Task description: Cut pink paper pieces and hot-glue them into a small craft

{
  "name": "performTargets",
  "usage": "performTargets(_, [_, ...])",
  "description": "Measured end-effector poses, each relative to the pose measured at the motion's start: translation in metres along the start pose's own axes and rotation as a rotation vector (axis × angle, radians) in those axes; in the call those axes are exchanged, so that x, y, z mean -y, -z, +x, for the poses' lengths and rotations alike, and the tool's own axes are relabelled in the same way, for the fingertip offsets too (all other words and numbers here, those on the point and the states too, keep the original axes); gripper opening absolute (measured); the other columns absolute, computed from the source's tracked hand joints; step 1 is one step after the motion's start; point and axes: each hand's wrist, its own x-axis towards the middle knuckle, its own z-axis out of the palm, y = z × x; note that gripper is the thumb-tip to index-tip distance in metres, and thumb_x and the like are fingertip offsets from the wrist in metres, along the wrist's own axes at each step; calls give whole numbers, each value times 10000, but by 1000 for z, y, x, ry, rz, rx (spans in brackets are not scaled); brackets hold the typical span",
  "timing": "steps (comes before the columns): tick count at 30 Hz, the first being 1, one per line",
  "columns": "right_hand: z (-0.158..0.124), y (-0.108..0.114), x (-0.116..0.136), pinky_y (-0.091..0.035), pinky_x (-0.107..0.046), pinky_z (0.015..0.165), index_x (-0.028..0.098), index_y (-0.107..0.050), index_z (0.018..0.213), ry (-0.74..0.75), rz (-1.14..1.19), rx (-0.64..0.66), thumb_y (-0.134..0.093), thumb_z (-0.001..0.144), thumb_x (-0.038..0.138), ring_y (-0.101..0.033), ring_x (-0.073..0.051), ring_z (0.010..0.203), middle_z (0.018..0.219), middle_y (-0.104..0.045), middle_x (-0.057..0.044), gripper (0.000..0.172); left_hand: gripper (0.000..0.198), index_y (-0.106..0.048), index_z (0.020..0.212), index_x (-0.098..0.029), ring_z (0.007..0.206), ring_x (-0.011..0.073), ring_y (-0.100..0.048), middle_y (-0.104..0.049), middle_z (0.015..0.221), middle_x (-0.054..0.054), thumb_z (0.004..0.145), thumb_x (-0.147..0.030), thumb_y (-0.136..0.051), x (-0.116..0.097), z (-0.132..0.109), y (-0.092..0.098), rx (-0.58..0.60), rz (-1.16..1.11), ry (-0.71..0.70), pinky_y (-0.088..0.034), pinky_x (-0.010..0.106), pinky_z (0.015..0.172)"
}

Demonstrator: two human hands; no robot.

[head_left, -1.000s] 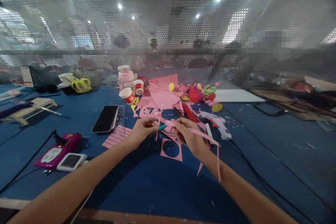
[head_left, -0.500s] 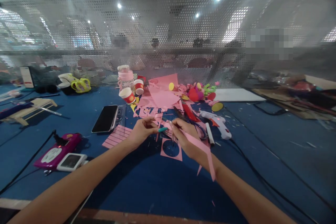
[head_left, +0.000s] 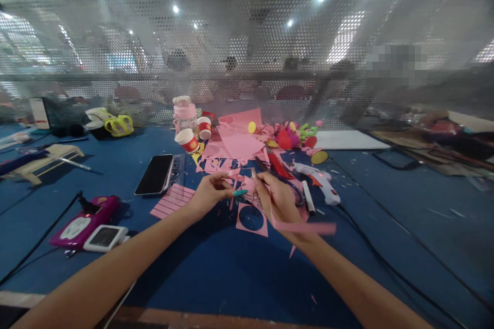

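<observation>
My left hand (head_left: 211, 193) pinches a thin pink paper piece (head_left: 235, 185) between thumb and fingers; its thumbnail is long and teal. Just to the right, my right hand (head_left: 276, 198) is closed on a long pink paper strip (head_left: 304, 227), whose free end hangs across the wrist and is smeared by motion. The fingertips of the two hands are a short way apart. Below them on the blue table lies a pink square with a round hole (head_left: 263, 226). A striped pink sheet (head_left: 170, 204) lies left of my left hand.
A black phone (head_left: 155, 175) lies at the left, with a purple power strip (head_left: 79, 231) nearer me. Paper cups (head_left: 187, 141), a bottle (head_left: 184, 113) and pink scraps stand or lie behind my hands. A glue gun (head_left: 322, 182) and its cable are at the right.
The pink strip's free end has swung up and to the right over my right wrist. My right hand has turned slightly; my left hand is nearly still.
</observation>
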Motion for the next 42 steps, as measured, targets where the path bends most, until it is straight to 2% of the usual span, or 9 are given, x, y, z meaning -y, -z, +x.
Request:
performTargets(14, [-4,-5,3,-392,-212,518,167,-539,752,-39,90,2,-445,811,263,-531,-113,537,628,-580,-10,147,383,-527,749,-125,480,87,-562,-613,530,-34,464,-189,-775,0,-1,-1,18,-12,-8,-433,199,519])
performTargets(32, [-6,-9,3,-400,-221,564,176,-524,757,17,81,8,-425,839,279,-541,-121,597,684,-576,-17,165,401,-542,736,-119,477,85,-551,-605,529,-34,437,-223,-789,-4,-3,-4,32,-12,11,-436,204,521])
performTargets(42, [-8,-7,3,-405,-226,588,186,-507,792,106,39,83,-372,865,268,-544,-124,641,715,-563,-25,174,434,-524,733,-135,464,88,-556,-614,519,-37,409,-220,-799,-1,-2,-4,41,-56,-3,-437,201,505])
